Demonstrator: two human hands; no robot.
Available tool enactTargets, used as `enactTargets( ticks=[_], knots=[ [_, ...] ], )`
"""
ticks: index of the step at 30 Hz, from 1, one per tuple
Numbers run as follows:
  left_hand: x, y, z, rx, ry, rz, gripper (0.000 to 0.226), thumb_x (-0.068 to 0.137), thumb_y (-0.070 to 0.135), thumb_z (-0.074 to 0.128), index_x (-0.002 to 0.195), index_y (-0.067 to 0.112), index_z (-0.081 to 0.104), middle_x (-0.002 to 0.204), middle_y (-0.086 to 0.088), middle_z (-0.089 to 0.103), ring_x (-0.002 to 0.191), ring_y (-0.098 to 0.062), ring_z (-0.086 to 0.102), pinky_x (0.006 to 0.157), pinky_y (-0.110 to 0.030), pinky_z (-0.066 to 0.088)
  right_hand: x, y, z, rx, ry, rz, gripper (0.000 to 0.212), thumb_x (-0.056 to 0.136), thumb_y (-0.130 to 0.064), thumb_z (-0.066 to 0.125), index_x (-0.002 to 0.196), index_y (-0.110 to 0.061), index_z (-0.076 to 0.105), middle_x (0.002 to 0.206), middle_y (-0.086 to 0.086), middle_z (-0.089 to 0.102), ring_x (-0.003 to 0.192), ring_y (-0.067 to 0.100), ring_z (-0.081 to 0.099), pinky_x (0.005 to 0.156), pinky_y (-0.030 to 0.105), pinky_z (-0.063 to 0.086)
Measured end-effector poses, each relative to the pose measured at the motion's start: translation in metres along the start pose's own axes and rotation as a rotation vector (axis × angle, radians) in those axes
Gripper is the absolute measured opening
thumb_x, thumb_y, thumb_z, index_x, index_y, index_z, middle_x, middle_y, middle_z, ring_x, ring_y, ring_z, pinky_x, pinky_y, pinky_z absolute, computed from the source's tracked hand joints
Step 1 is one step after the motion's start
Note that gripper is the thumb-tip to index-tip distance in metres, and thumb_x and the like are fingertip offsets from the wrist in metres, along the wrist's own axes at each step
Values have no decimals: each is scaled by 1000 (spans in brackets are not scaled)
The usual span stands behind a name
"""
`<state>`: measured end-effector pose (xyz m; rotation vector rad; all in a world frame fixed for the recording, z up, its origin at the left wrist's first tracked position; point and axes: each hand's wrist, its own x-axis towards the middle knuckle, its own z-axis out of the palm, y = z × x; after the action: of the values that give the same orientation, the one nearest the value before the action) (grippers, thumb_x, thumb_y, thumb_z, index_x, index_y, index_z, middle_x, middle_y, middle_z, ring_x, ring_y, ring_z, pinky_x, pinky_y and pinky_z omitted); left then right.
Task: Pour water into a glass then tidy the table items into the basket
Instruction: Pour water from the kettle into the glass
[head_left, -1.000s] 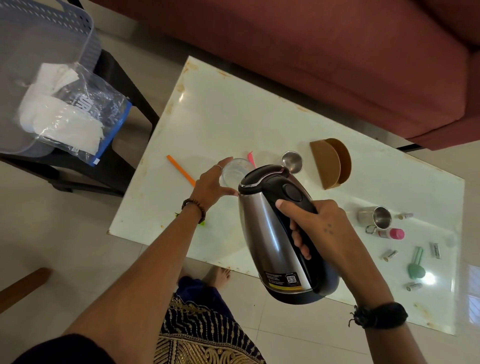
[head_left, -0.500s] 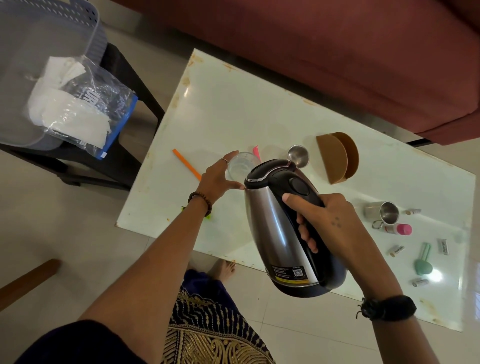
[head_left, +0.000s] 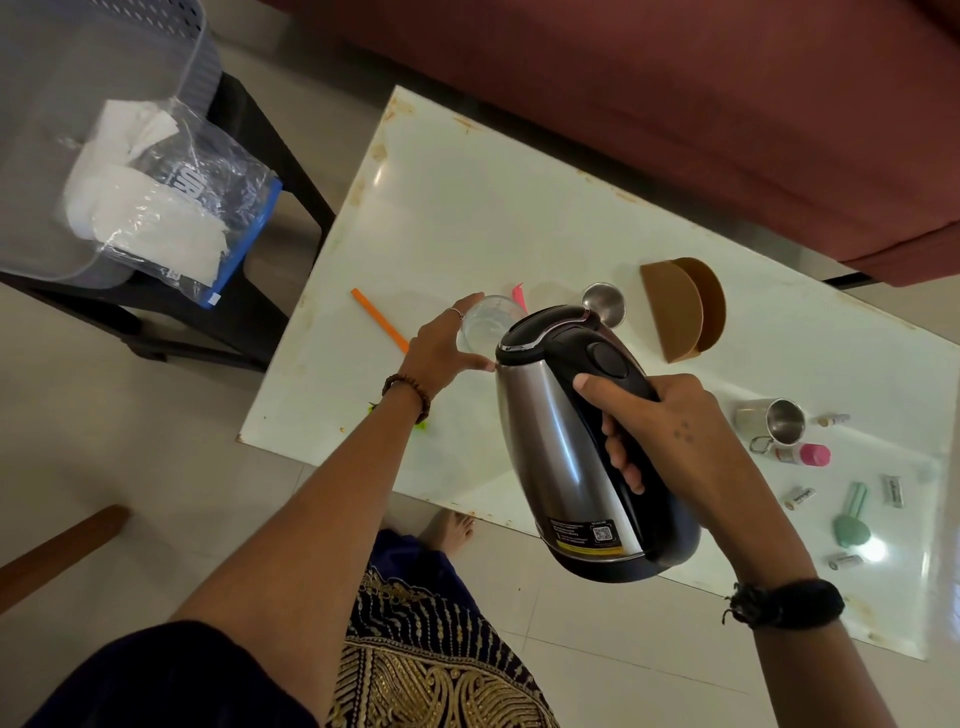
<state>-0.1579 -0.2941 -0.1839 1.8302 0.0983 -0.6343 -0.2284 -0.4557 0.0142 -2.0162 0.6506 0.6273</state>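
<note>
Left hand (head_left: 441, 347): thin ring on one finger, brown beaded bracelet (head_left: 408, 396) at wrist, dark sleeve (head_left: 171, 680) on upper arm. Right hand (head_left: 670, 431): small dotted marking on back, black corded wristband (head_left: 787, 603). Lower garment (head_left: 436, 670): dark blue, gold patterned embroidery. Foot (head_left: 449, 530) bare.

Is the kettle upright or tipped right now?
Tipped. The right hand holds the kettle by its handle, leaning its top toward the glass that the left hand steadies.

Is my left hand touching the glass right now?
Touching. The head view shows the left hand wrapped around the glass, fingers and thumb against its wall.
</note>
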Motion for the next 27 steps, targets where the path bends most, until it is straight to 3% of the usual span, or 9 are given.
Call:
enactTargets(
  ticks=[27],
  knots=[
    [1, -2, 0, 55, 15, 9, 83, 67, 7, 78, 138, 22, 38, 134, -4, 53, 123, -27, 47, 97, -46, 45, 7, 1, 1, -43, -25, -1, 40, 80, -39, 64, 54, -10, 54, 36, 2, 54, 28, 14, 44, 34, 17, 38]
  ],
)
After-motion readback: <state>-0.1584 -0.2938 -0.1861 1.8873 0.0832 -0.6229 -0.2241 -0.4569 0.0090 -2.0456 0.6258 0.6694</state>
